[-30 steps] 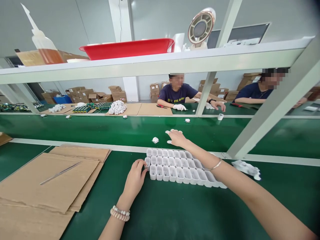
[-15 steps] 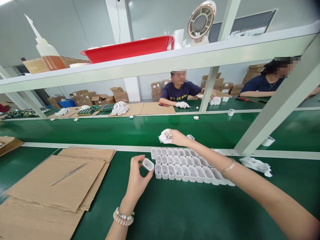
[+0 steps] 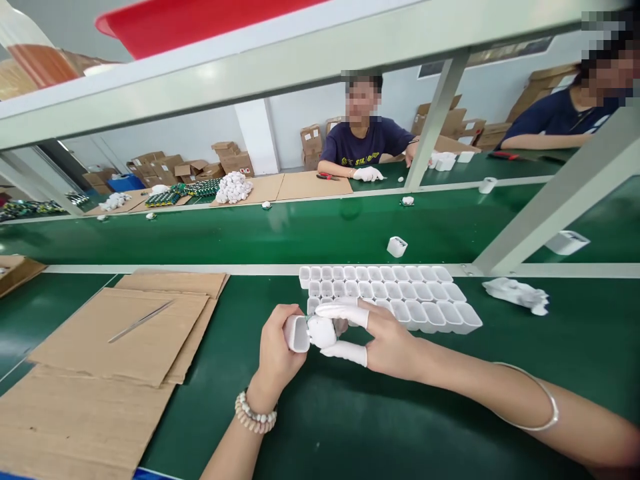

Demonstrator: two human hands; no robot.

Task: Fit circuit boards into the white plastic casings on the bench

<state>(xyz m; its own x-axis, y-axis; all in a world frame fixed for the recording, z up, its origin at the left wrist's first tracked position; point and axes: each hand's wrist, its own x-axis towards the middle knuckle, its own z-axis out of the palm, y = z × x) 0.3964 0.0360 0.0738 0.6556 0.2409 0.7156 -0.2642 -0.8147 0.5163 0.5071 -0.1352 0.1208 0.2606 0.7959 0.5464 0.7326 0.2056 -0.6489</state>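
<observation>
My left hand [image 3: 280, 350] is closed round a small white plastic housing [image 3: 299, 333], tilted so its open end faces right. At that opening, my right hand [image 3: 383, 337] pinches a white bundle [image 3: 321, 331] with a bit of green circuit board along its edge. White finger cots cover the right fingertips. The bundle touches or nearly touches the housing's rim; how far it sits inside cannot be made out. Just behind the hands stand rows of similar white housings [image 3: 425, 291], open ends up, partly hidden by my right hand.
Cardboard sheets [image 3: 100, 333] lie at left with metal tweezers [image 3: 140, 321] on top. A crumpled white cloth [image 3: 517, 295] is at right. Beyond the rail, a lone housing [image 3: 397, 247] rests on the green belt [image 3: 225, 233]. A co-worker [image 3: 367, 140] sits opposite, under the shelf [image 3: 225, 73].
My right hand has come back from the belt with the white bundle, meeting the housing in my left hand. The left hand has turned the housing's opening to the right. The view has tipped downward.
</observation>
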